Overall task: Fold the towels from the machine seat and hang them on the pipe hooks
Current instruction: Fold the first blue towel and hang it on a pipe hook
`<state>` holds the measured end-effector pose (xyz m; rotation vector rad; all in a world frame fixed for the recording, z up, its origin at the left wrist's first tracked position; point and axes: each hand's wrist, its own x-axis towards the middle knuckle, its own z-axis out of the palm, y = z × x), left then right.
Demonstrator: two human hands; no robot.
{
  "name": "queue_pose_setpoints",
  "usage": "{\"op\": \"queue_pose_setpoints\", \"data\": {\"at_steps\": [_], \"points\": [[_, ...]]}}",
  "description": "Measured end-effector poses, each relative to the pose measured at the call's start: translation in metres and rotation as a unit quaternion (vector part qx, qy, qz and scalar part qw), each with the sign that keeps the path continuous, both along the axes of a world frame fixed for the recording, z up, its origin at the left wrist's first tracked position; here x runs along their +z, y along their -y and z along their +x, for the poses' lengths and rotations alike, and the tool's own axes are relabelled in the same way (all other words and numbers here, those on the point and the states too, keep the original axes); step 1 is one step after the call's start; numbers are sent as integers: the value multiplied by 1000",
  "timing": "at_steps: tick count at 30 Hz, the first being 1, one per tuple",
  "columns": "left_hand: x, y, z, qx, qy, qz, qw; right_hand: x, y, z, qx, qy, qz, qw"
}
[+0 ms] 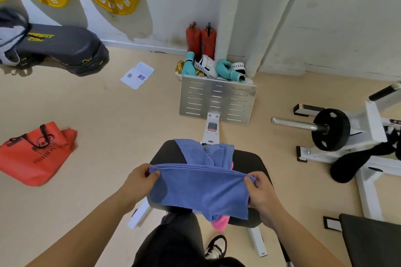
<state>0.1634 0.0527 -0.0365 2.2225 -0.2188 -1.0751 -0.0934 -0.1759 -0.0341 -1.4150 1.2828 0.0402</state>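
I hold a blue towel [201, 191] stretched flat above the black machine seat [168, 153]. My left hand [141, 178] pinches its upper left corner. At the upper right corner my right hand [259, 191] grips the cloth. A second blue towel [208, 151] lies crumpled on the seat behind it. A pink towel [220, 223] pokes out beneath the held towel at the seat's front edge. No pipe hooks are in view.
The machine's metal footplate [217, 102] stands ahead, with boxing gloves [217, 69] and two red extinguishers [200, 39] behind it. A red bag [36, 156] lies on the floor left. A white rack with a black weight plate [331, 129] is right.
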Motion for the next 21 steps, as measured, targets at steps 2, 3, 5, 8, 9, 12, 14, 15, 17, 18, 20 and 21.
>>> {"op": "queue_pose_setpoints", "data": {"at_steps": [2,3,5,8,9,12,14,15,17,18,20,21], "points": [[7,-7,10,19,-10,-6,1000,6,-9,15,-36,21,17,999],[9,-11,17,22,-9,-7,1000,9,-14,24,-44,29,21,998],[14,-18,32,6,14,-1,1000,10,-21,43,-47,35,30,998],[17,-26,54,-8,76,-6,997,4,-31,72,-34,-3,37,999],[17,-28,62,-4,94,-7,996,2,-36,82,-30,-18,36,999],[11,-38,90,3,113,1,994,-7,-52,114,-27,-50,27,998],[9,-45,105,4,110,21,994,-12,-66,129,-18,-67,21,997],[9,-47,110,6,107,25,994,-12,-73,134,-10,-77,5,997],[13,-49,115,1,103,21,994,-12,-86,138,-4,-78,-30,997],[17,-49,115,1,92,14,996,-13,-91,137,-3,-78,-46,996],[26,-45,103,-6,56,-9,998,-10,-99,134,-10,-78,-53,996],[31,-41,94,-20,44,-19,999,-11,-102,131,-11,-77,-45,996]]}}
